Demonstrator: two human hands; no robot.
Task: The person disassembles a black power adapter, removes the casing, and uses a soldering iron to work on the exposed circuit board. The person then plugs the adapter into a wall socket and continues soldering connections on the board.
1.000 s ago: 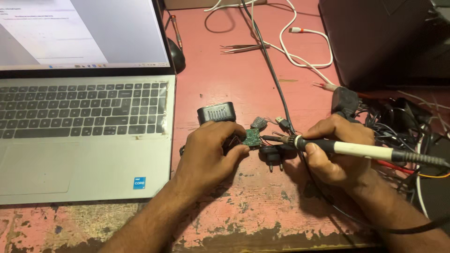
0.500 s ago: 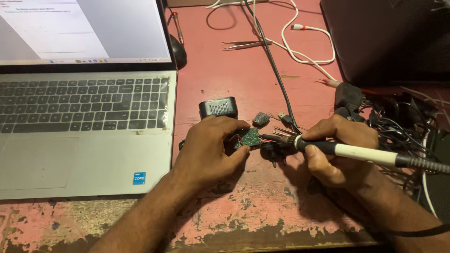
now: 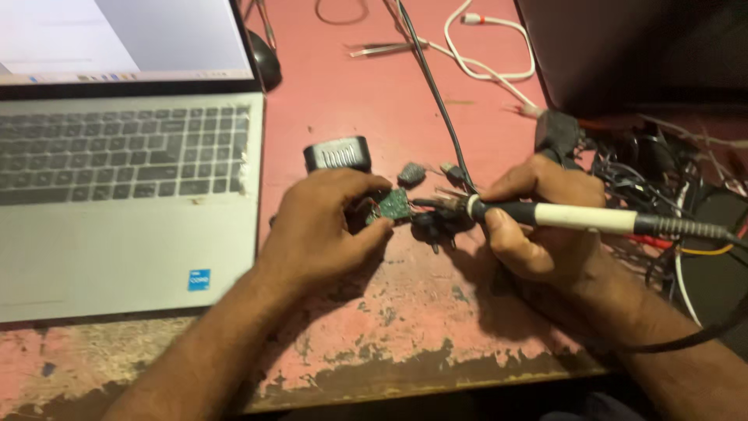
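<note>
My left hand (image 3: 323, 230) pinches a small green circuit board (image 3: 392, 206) between thumb and fingers, just above the worn red table (image 3: 405, 312). My right hand (image 3: 541, 226) grips a soldering iron (image 3: 576, 217) with a black grip and white handle. Its metal tip points left and sits right at the edge of the board. A black plug piece with two prongs (image 3: 436, 228) lies under the tip. A small black ribbed casing (image 3: 337, 153) lies just behind my left hand.
An open silver laptop (image 3: 125, 195) fills the left side. A small grey lump (image 3: 411, 173) lies by the board. Black and white cables (image 3: 467, 54) run across the back, tweezers (image 3: 386, 48) lie there, and a tangle of wires (image 3: 662, 171) crowds the right.
Both hands stay together at the board with the iron's tip held against it. The view has shifted slightly; nothing was let go.
</note>
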